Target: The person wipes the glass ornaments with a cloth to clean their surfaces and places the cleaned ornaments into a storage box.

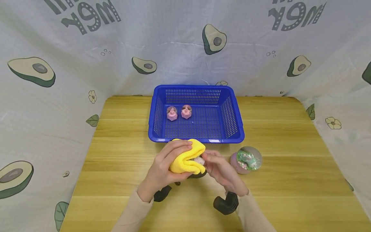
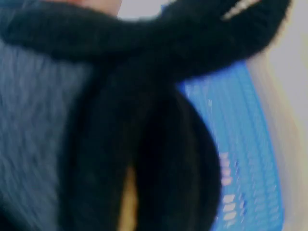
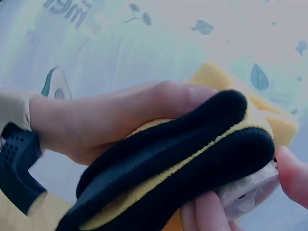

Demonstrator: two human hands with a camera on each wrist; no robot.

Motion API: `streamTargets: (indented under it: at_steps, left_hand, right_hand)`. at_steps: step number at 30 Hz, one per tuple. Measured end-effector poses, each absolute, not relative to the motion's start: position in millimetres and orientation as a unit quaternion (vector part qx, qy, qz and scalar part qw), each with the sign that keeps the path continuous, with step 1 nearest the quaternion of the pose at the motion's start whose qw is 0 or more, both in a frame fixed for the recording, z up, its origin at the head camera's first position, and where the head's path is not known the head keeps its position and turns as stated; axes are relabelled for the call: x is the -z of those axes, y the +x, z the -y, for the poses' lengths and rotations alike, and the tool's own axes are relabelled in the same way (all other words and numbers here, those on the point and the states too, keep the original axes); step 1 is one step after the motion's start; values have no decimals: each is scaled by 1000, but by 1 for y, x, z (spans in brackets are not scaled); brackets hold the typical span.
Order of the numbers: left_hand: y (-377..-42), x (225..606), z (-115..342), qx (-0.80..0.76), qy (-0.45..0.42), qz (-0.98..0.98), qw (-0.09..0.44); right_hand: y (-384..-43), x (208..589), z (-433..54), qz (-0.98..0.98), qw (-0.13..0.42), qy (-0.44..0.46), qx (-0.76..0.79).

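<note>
My left hand (image 1: pixel 163 166) grips a folded cloth (image 1: pixel 183 163), yellow on one face and dark on the other. Tucked in its fold is a small whitish object (image 3: pixel 250 190), mostly covered, so its kind does not show. My right hand (image 1: pixel 221 170) holds that object at its uncovered end, fingers curled against it. In the left wrist view the blurred dark face of the cloth (image 2: pixel 144 125) takes up most of the picture. On the table beside my right hand is a snow globe (image 1: pixel 247 159) with a pink base, tilted in view.
Just beyond my hands a blue plastic basket (image 1: pixel 197 140) stands on the wooden table (image 1: pixel 278 180). Two small pink globe ornaments, one on the left (image 1: pixel 172 113) and one beside it (image 1: pixel 186 111), are inside it. A curtain (image 1: pixel 179 48) printed with avocados hangs behind.
</note>
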State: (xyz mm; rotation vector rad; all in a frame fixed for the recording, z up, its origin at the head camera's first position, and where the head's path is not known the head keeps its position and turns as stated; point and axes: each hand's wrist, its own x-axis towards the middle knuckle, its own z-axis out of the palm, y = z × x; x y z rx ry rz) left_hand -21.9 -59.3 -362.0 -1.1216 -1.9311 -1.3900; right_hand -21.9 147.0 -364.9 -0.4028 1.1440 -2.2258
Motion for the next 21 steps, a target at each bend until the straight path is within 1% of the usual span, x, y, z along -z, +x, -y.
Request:
streamTargets:
  at_steps: [4, 7, 10, 14, 17, 21]
  left_hand:
    - [-20, 366, 59, 568, -349, 713, 218]
    - [-21, 368, 59, 594, -311, 714, 203]
    - [-21, 369, 59, 610, -281, 718, 182]
    - [-21, 369, 61, 633, -251, 718, 143]
    - [-21, 369, 63, 657, -234, 708, 108]
    - [-21, 368, 67, 695, -185, 693, 46]
  right_hand:
    - [-17, 357, -143, -533, 221, -142, 804]
    - [-11, 351, -139, -606, 151, -127, 771]
    - [-7, 347, -134, -659, 74, -143, 735]
    - [-6, 347, -131, -701, -28, -219, 678]
    - [-9, 349, -131, -717, -90, -289, 628]
    - [-15, 351, -131, -722, -173, -394, 542]
